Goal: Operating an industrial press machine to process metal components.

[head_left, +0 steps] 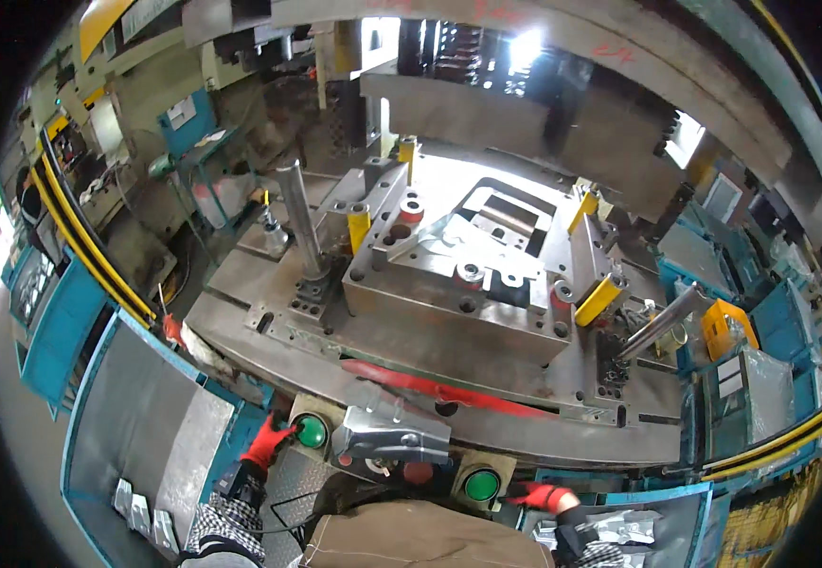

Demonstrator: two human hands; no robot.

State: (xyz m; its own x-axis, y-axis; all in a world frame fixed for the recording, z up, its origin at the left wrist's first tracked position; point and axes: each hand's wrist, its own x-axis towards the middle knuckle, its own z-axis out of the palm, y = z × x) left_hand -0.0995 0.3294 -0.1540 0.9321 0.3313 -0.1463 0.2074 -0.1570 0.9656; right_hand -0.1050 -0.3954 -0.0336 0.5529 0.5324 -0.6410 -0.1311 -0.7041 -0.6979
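My left hand (pixel 267 443), in a red glove with dark fingertips, reaches to the left green push button (pixel 312 431); its fingers are stretched out at the rim. On the other side, my right hand (pixel 539 495), gloved alike, points its fingers toward the right green push button (pixel 481 486); whether it touches the button I cannot tell. Neither hand holds anything. A formed sheet-metal part (pixel 397 437) lies on the control panel between the buttons. Beyond it stands the lower press die (pixel 458 308), with a shiny sheet-metal piece (pixel 477 244) on top.
Steel guide posts (pixel 299 218) and yellow cylinders (pixel 600 298) rise around the die, under the upper press block (pixel 515 114). Blue-edged bins flank me: the left bin (pixel 146 398) and right bin (pixel 700 525) hold metal parts. An orange crate (pixel 728 328) stands far right.
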